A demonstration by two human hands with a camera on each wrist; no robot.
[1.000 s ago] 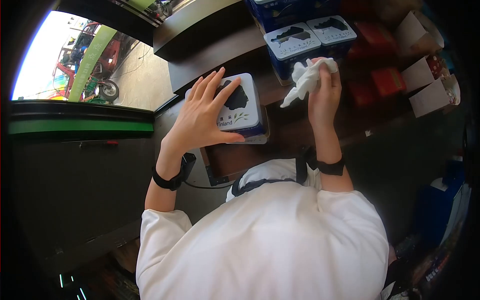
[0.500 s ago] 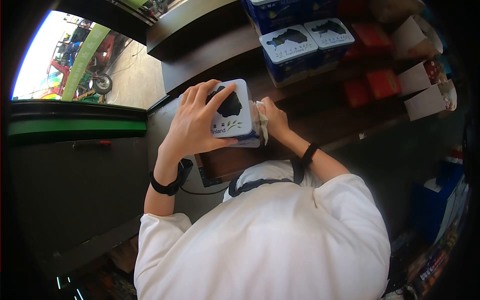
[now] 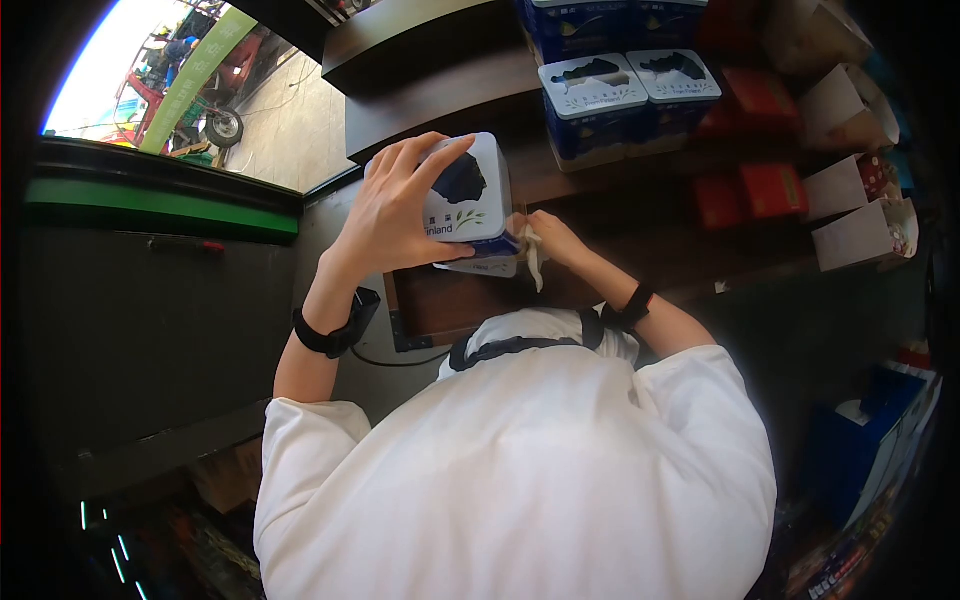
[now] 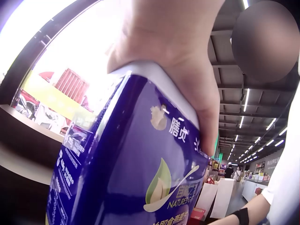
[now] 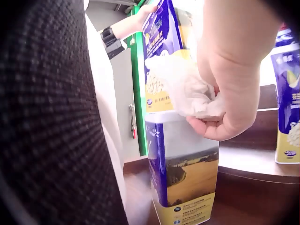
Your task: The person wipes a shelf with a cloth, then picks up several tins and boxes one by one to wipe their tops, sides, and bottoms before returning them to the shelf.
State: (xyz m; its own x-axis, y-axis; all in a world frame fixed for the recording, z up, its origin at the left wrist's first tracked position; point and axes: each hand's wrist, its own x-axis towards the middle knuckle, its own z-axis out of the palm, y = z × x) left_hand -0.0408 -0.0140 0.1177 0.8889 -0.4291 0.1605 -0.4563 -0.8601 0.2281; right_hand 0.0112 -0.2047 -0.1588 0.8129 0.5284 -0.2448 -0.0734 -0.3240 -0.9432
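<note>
A blue tin with a white lid (image 3: 490, 195) stands on a second tin (image 5: 183, 164), as the right wrist view shows. The upper tin leans a little there. My left hand (image 3: 385, 210) grips its top, fingers spread over the lid and thumb at the near edge. Blue side panels with a leaf mark fill much of the left wrist view. My right hand (image 3: 560, 245) holds a crumpled white cloth (image 5: 187, 89) against the upper tin's side, close above the lower tin's lid. In the head view only a strip of that lower lid shows.
More blue tins (image 3: 595, 85) stand on the dark wooden shelf at the back. Red boxes (image 3: 770, 190) and white paper bags (image 3: 865, 235) are at the right. A dark panel with a green stripe (image 3: 160, 210) and a window opening lie to the left.
My right hand has come down and left with the cloth, from beside the back tins to the upper tin's side. My left hand stays on that tin.
</note>
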